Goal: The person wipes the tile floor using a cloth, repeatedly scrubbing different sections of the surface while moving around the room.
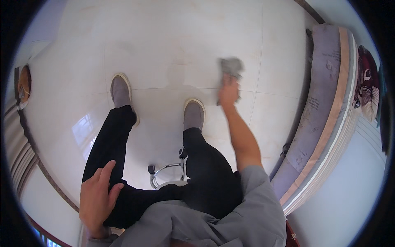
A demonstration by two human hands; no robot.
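- Pale glossy floor tiles stretch wide and bare ahead of the grey shoes.
- Right hand, arm stretched out, clutches a blurred grey cloth above the floor.
- Left hand rests flat on the thigh, fingers loose.
- Grey mattress edge bounds the right side.

The right arm is stretched forward and down, its hand closed in a grip; the left hand is laid flat, fingers spread, on the left thigh

A glossy cream tiled floor carries two grey slip-on shoes, a chrome chair base, and a stacked grey mattress at right.
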